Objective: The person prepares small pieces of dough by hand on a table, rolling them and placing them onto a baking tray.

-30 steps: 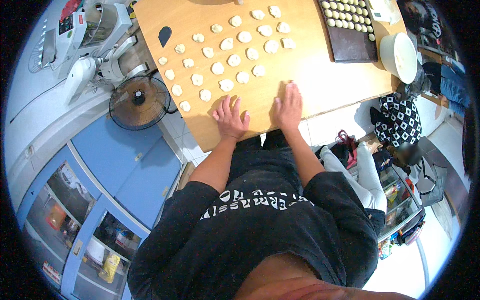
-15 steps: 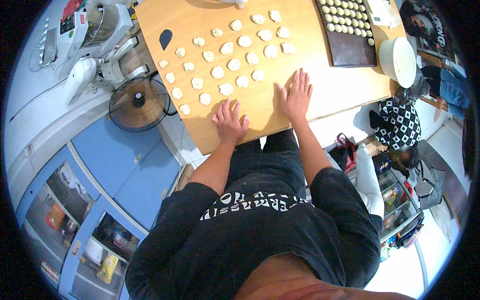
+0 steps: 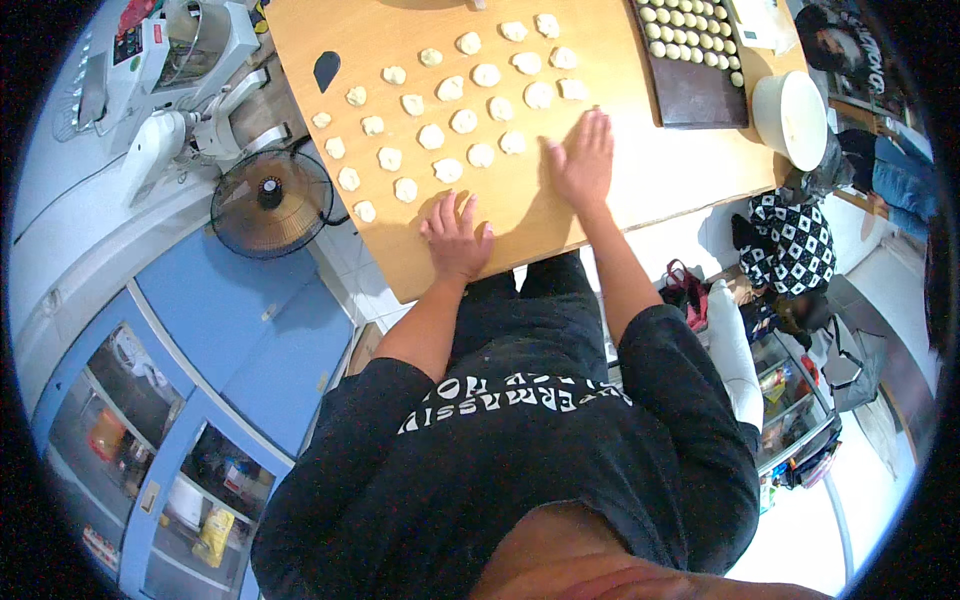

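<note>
My left hand [image 3: 457, 236] lies on the wooden table [image 3: 525, 215] near its front edge, fingers spread and nothing in them. Farther forward and to the right, my right hand [image 3: 583, 168] rests palm down with its fingers stretched out, also holding nothing. Several rough pale dough pieces stand in slanted rows across the left and middle of the table. One dough piece [image 3: 447, 170] sits just beyond my left fingertips. Another dough piece [image 3: 512, 142] is left of my right hand. A dark, teardrop-shaped flat piece [image 3: 327, 71] lies at the far left.
At the far right, a dark tray [image 3: 700, 103] carries rows of smooth round dough balls. Beside it are a white bowl [image 3: 768, 122] and a white scale-like device [image 3: 757, 28]. A fan [image 3: 270, 208] stands left of the table. Another person [image 3: 790, 245] is low down at the right.
My right hand has slid a little farther forward over the table. My left hand stays nearly in place, and the whole view has shifted slightly.
</note>
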A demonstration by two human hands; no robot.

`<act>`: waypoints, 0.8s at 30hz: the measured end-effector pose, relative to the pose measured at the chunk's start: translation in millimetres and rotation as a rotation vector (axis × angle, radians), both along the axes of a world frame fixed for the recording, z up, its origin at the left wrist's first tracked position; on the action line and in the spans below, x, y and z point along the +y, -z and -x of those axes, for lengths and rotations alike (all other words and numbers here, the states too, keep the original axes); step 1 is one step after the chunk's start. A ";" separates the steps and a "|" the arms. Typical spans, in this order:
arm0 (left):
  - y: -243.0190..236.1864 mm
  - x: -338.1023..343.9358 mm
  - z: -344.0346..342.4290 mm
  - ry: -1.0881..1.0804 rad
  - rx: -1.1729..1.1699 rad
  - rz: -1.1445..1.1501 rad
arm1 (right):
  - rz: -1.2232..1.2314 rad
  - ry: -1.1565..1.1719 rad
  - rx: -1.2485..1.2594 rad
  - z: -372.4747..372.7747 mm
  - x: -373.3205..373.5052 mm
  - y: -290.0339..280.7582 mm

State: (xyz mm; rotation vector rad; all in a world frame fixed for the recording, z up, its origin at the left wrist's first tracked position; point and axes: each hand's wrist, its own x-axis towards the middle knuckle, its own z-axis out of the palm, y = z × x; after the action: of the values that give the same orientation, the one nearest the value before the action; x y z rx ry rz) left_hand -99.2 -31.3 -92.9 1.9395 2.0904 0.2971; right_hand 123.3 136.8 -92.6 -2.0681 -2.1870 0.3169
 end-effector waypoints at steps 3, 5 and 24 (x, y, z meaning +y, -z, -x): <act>1.8 6.1 1.3 -0.009 0.007 -0.005 | 0.113 -0.203 -0.006 18.4 -37.4 -11.8; 1.0 3.6 2.2 -0.005 0.004 -0.011 | 0.177 -0.224 -0.014 3.4 -74.5 -9.6; 0.0 8.6 4.7 0.007 -0.006 -0.027 | 0.077 0.136 0.051 -3.8 -11.4 -3.8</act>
State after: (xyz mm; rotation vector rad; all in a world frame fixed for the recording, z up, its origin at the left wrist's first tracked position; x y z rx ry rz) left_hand -104.0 -22.8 -92.9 1.9589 2.0857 0.3305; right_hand 127.0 125.4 -88.8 -2.2102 -2.0235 0.4409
